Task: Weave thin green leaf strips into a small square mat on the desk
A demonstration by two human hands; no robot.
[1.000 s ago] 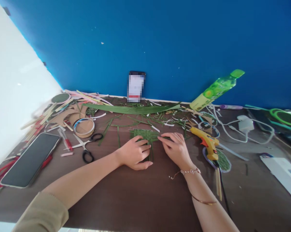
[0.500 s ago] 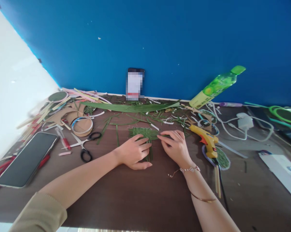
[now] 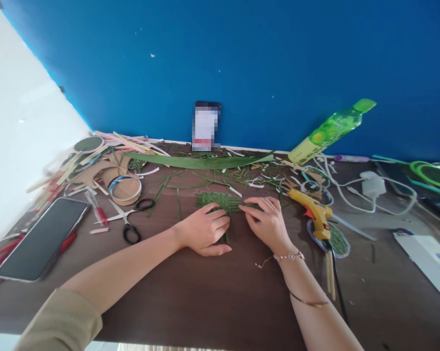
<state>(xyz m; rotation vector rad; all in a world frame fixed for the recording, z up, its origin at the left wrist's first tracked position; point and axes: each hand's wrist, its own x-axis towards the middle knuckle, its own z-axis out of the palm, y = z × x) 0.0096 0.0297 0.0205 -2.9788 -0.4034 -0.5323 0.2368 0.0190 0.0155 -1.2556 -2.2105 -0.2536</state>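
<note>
Between my hands a small mat woven from green leaf strips [image 3: 213, 199] lies flat on the dark table, with loose strip ends sticking out to the right and toward me. My left hand [image 3: 204, 230] rests palm down on its near part, fingers stretched out, hiding some of the weave. At the right-hand strip ends is my right hand [image 3: 266, 220], its fingers extended and slightly apart, fingertips touching or very close to the strips. Whether a strip is pinched there is not clear. A long green leaf [image 3: 205, 161] lies behind the mat among leaf scraps.
Scissors [image 3: 126, 217], a tape roll [image 3: 125, 189] and a phone [image 3: 44, 239] lie left. Another phone [image 3: 205, 126] leans on the blue wall. To the right are a yellow glue gun [image 3: 315, 209], a tilted green bottle [image 3: 331, 131] and a white charger [image 3: 373, 185] with cable.
Both hands keep nearly the same place on and beside the woven mat. The whole view has shifted slightly; the right fingers stay by the strip ends.
</note>
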